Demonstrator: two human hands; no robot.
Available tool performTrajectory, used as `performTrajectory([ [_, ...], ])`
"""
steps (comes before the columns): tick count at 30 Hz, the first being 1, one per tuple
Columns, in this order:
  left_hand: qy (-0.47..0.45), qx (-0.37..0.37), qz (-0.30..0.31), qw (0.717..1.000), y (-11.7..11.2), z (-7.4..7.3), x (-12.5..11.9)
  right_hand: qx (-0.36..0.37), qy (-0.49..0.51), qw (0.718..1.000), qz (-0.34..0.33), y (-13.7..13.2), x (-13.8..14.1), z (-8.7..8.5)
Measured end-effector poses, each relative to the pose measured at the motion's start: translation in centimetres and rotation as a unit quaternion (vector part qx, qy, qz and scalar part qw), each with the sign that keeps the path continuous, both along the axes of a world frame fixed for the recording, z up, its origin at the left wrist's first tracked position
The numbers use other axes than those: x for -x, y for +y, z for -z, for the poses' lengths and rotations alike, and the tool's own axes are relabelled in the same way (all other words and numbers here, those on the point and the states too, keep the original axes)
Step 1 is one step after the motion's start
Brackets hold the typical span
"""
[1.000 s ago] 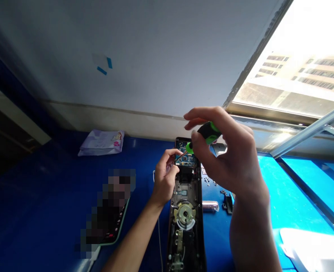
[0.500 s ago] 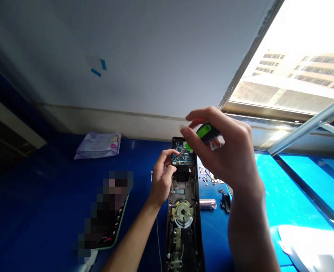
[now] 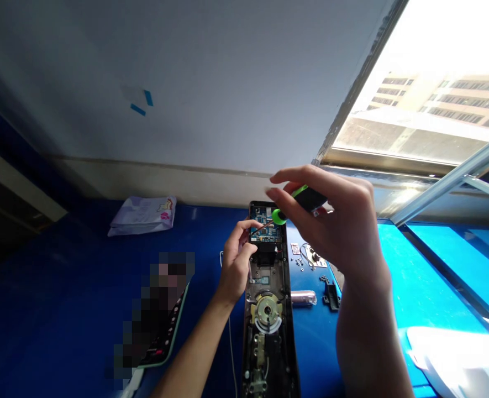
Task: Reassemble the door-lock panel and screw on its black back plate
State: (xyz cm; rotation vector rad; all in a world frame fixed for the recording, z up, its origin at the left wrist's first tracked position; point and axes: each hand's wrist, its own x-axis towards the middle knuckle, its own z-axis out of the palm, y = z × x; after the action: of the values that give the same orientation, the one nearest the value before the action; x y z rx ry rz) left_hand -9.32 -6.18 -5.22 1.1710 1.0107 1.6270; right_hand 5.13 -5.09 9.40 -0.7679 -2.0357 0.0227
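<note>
Two hands are at work over a long dark metal door-lock body [image 3: 269, 331], which lies open-faced on the blue worktop [image 3: 62, 287] with its far end close to the wall. The right hand [image 3: 335, 232] is raised above that far end, its fingers closed around a green-and-black-handled screwdriver [image 3: 300, 200]. The thin shaft slants down and leftward to the blue circuit board [image 3: 264, 231] set in the top of the lock body. The left hand [image 3: 238, 260] has its thumb and fingers narrowed into a pinch on the lock body's left rim, just beside the circuit board. Lower inside the housing sits a round brass-coloured disc [image 3: 268, 310]. To the right of the lock body, the worktop carries scattered small screws [image 3: 300, 262], a pale pink cylinder [image 3: 303, 298] and a small black part [image 3: 332, 296]. A pale purple packet [image 3: 142, 213] lies well to the left against the wall, and a white object [image 3: 455, 354] shows at the lower right.
</note>
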Motion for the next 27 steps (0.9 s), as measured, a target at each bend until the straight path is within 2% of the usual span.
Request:
performTrajectory([
  [4,0.007,0.004,0.002,1.000,0.03,0.26,0.06,0.020,-0.010,0.998,-0.054,-0.04,-0.32,-0.26],
  [10,0.003,-0.005,0.010,1.000,0.12,0.52,0.13,0.005,-0.007,1.000,-0.001,-0.24,-0.10,-0.23],
  [16,0.001,0.001,0.011,1.000,0.19,0.74,0.26,0.022,-0.015,0.999,-0.043,-0.22,-0.41,-0.39],
  [21,0.002,0.003,0.001,1.000,0.22,0.67,0.23,0.011,-0.011,1.000,0.003,-0.10,-0.17,-0.40],
  [27,-0.008,0.010,-0.003,1.000,0.29,0.77,0.19,0.019,-0.024,0.998,-0.047,-0.21,-0.20,-0.53],
])
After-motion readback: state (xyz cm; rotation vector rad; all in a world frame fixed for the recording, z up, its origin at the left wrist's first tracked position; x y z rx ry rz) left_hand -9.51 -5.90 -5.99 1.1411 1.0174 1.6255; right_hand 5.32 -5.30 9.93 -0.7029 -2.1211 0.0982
